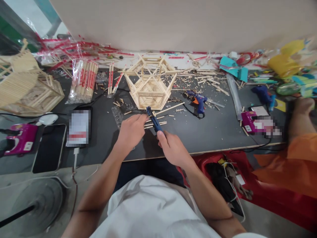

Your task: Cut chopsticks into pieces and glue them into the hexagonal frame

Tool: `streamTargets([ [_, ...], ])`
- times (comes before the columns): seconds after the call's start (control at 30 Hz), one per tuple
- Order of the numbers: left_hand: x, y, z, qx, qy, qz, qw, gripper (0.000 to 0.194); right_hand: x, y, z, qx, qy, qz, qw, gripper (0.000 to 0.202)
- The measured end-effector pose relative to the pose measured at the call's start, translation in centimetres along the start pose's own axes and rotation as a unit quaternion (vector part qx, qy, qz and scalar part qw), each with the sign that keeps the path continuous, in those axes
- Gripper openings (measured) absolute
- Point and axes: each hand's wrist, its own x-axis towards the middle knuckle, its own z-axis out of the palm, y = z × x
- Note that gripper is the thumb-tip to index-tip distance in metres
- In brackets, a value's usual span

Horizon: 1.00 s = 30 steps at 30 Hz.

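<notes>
Right hand (174, 148) closed around the near end of the blue hand tool (155, 123), which slanted away over the front part of the grey worktop (210, 132). Left hand (132, 130) had its fingers curled in, tips right at the left side of the tool's far end; could not tell if they pinched anything. A long thin stick (173, 107) ran out rightward from near the tool head, with short cut sticks (158, 124) lying just right of the left fingertips.

Openwork stick frame (151, 86) stood just beyond the tool, near the middle of the worktop. Right of it: scattered stick bits (210, 79) and a blue-and-orange glue gun (199, 101). Left of it: a few red-marked sticks (110, 79), then a clear-wrapped stick bundle (85, 77). Larger slatted wooden model (29, 82) at far left.

Left front held a lit phone (79, 127) with a cable plugged in, a dark phone (49, 148) beside it and a magenta power strip (23, 140). Another person's foot (305, 107) showed at the far right.
</notes>
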Motion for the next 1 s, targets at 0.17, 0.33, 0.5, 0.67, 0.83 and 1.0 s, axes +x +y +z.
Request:
streamTargets([
  [0.17,-0.1,0.1,0.2,0.002,-0.021,-0.018,1.0,0.023,0.1,-0.6,0.2,-0.073,-0.017,0.033,0.997,0.059],
  [0.33,-0.3,0.1,0.0,-0.006,-0.05,-0.039,0.998,0.023,0.1,-1.2,0.3,-0.152,-0.032,0.052,0.987,0.061],
  [0.5,-0.3,0.3,-0.5,-0.008,-0.092,-0.076,0.993,0.025,0.1,-2.0,0.4,-0.203,-0.032,0.074,0.976,0.056],
  [0.67,-0.6,0.3,-0.5,-0.008,-0.123,-0.099,0.987,0.028,0.0,-2.3,0.6,-0.238,-0.022,0.068,0.969,0.055],
  [0.83,-0.6,0.4,-0.7,-0.013,-0.113,-0.11,0.987,0.028,0.2,-2.1,0.6,-0.241,-0.017,0.054,0.969,0.053],
  [1.0,-0.3,0.6,-0.7,-0.018,-0.094,-0.111,0.989,0.028,0.7,-1.6,0.3,-0.232,-0.016,0.036,0.972,0.053],
])
